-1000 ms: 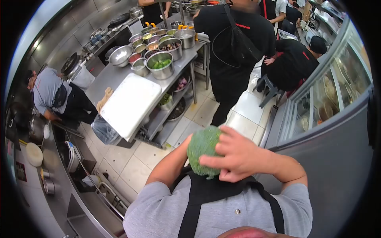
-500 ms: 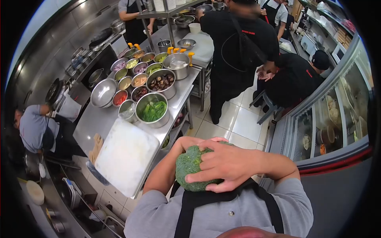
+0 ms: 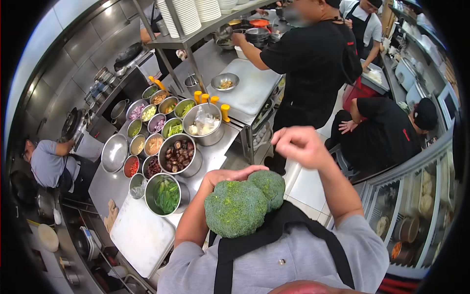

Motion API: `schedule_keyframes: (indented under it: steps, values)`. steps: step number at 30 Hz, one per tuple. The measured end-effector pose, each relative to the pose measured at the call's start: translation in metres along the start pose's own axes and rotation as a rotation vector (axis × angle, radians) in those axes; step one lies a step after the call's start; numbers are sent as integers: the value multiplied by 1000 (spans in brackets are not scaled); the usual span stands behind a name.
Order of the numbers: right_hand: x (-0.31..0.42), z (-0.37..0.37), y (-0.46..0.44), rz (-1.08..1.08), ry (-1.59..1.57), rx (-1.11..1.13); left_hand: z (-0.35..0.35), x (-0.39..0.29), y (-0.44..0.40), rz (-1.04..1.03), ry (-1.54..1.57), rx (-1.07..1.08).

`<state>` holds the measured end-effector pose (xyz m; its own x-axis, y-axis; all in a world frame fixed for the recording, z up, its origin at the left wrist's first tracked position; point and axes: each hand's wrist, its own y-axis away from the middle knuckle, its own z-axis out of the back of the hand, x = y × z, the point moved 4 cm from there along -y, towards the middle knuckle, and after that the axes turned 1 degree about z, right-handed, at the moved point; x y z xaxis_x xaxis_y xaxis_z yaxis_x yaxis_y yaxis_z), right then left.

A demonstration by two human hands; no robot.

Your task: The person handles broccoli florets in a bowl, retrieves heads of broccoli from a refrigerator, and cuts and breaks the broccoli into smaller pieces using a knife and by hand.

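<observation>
Two green broccoli heads rest against my chest, a large one [image 3: 235, 208] and a smaller one [image 3: 268, 188] to its right. My left hand [image 3: 240, 174] supports them from the far side, its fingers partly hidden behind the florets. The stems are out of sight. Raised above and to the right of the broccoli, apart from it, is my right hand [image 3: 302, 147]. Its fingers are curled in, and nothing shows in them. A white cutting board [image 3: 142, 235] lies on the steel table to my left.
On the steel table [image 3: 100, 188] stand several metal pots of cut ingredients, including leafy greens [image 3: 166, 196] and mushrooms [image 3: 180, 157]. A person in black [image 3: 313, 63] stands ahead; another [image 3: 387, 130] sits at right beside the glass-fronted fridge [image 3: 416, 215]. A person in grey [image 3: 54, 164] works at left.
My right hand has lifted off the broccoli, moving up and away, which uncovers both heads. My left hand still holds them. The view has shifted, and the standing person's arm now reaches toward the back counter.
</observation>
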<state>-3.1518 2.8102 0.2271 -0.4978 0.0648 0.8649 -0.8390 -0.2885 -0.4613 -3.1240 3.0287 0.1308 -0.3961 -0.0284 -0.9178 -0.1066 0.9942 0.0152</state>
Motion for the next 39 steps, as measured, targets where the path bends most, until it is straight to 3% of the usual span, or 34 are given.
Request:
schedule_keyframes:
  steps: [2, 4, 6, 8, 11, 14, 17, 23, 34, 37, 39]
  values:
    - [-35, 53, -22, -127, -2, -8, 6, -20, -24, 27, 311, -14]
    - [-57, 76, -31, -281, 39, 28, 6, -46, -41, 73, 242, -120]
    - [-77, 87, -35, -374, -4, 105, 28, -39, -63, -54, 267, -111]
    - [-104, 92, -21, -446, -69, 166, 46, -34, -80, -45, 264, -121]
    - [-132, 104, 2, -440, -259, 13, 65, -46, -105, -22, 222, -112]
    - [-141, 119, 28, -529, -233, -108, 77, -53, -124, 43, 212, -85]
    - [-154, 131, 59, -486, -261, -225, 99, -50, -166, 36, 175, 32]
    - [-154, 181, 94, -494, -346, -416, 124, -51, -262, 257, 315, 202]
    - [-171, 393, 170, -541, -376, -616, 126, -43, -534, 435, 315, 314]
    - [-158, 446, 190, -548, -385, -647, 126, -43, -615, 285, 312, 532]
    - [-148, 471, 206, -552, -371, -777, 124, -35, -664, 320, 134, 736]
